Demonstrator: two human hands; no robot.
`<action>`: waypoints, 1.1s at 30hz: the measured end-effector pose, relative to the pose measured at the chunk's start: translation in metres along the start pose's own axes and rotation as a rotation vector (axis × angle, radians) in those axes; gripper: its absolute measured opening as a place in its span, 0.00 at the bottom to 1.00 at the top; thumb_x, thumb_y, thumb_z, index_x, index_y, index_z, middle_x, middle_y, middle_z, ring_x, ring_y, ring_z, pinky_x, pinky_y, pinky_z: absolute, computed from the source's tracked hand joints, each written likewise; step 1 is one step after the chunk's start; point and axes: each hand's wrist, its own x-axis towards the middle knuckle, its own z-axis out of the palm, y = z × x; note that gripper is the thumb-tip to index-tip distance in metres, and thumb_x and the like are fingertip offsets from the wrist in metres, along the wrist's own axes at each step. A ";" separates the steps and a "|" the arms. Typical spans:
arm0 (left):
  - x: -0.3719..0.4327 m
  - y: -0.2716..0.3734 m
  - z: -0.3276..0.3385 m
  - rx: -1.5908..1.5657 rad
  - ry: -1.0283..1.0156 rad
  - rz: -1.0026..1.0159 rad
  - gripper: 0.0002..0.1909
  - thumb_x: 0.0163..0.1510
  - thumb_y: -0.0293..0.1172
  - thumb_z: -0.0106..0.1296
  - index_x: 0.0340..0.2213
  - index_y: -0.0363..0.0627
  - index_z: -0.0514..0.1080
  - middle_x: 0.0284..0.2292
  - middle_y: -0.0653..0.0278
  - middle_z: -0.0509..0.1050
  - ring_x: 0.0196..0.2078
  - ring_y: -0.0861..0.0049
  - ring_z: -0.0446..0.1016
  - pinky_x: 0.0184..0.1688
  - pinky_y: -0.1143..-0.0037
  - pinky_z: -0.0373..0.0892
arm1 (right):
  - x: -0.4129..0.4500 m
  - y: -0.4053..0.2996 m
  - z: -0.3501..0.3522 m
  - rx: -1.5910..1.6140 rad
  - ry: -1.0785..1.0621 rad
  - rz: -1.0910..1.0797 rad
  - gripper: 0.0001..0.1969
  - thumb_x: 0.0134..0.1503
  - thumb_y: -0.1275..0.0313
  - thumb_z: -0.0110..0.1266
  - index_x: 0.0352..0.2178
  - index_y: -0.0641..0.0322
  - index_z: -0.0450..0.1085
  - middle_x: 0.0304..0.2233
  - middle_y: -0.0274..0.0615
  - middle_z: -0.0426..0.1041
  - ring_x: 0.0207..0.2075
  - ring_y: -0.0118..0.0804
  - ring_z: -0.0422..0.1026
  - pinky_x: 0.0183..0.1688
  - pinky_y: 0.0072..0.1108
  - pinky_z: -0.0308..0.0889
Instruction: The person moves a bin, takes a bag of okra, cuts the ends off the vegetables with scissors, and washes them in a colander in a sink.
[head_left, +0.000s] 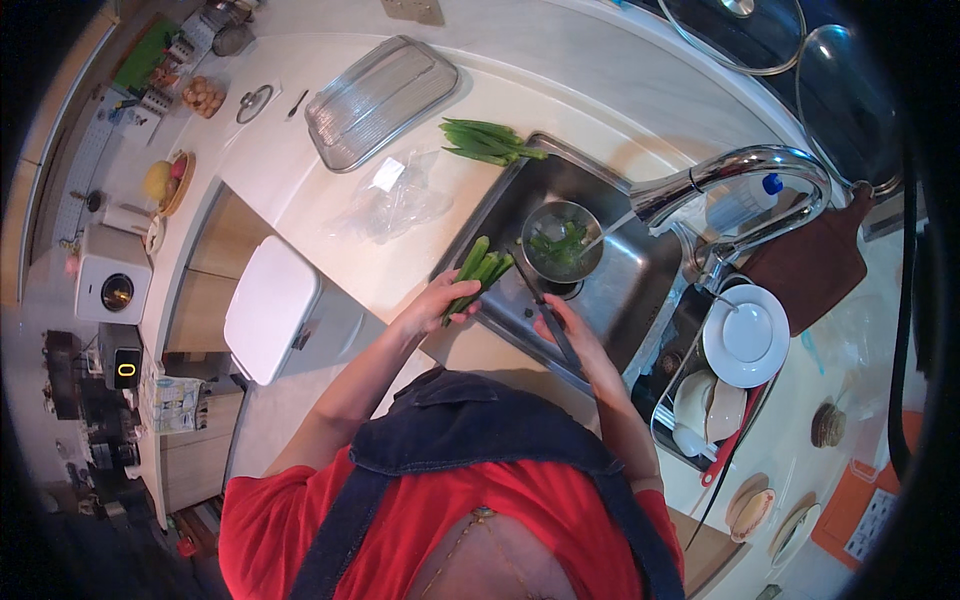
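Observation:
My left hand (441, 301) holds a small bunch of okra pods (480, 264) upright over the near-left edge of the steel sink (621, 306). In my right hand (576, 330) is a dark-handled knife (556, 330), its narrow blade pointing up and left, close to the pods' tips. Just beyond the blade, a round metal pot (598, 264) stands in the sink with water and green pieces in it. A stream of water runs into it from the chrome faucet (664, 199). More okra pods (487, 141) lie at the sink's far-left corner.
A crumpled clear plastic bag (409, 199) and a wire-mesh tray (382, 101) lie on the counter to the left. At right stand a dish rack with a white plate (776, 341) and bowls (694, 401), and a brown cutting board (810, 262). A white-lidded bin (271, 307) stands below left.

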 end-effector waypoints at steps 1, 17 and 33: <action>-0.004 -0.002 0.000 -0.005 0.006 0.004 0.15 0.51 0.34 0.49 0.38 0.38 0.61 0.29 0.62 0.68 0.19 0.84 0.65 0.12 0.89 0.58 | 0.002 0.001 0.002 -0.002 -0.008 0.002 0.32 0.47 0.58 0.57 0.48 0.67 0.57 0.32 0.37 0.66 0.36 0.28 0.64 0.41 0.18 0.59; -0.028 -0.013 0.015 0.227 0.308 0.114 0.14 0.52 0.36 0.48 0.37 0.42 0.64 0.22 0.71 0.66 0.18 0.89 0.64 0.14 0.87 0.58 | 0.007 -0.001 0.030 0.117 -0.082 0.044 0.23 0.49 0.59 0.54 0.43 0.63 0.62 0.24 0.32 0.64 0.26 0.22 0.62 0.28 0.15 0.56; -0.022 -0.017 0.005 0.294 0.315 0.045 0.15 0.52 0.39 0.48 0.38 0.42 0.66 0.28 0.67 0.72 0.19 0.89 0.64 0.17 0.87 0.60 | 0.007 0.007 0.008 0.046 -0.110 0.276 0.21 0.48 0.58 0.55 0.38 0.63 0.65 0.19 0.32 0.65 0.18 0.20 0.62 0.19 0.13 0.57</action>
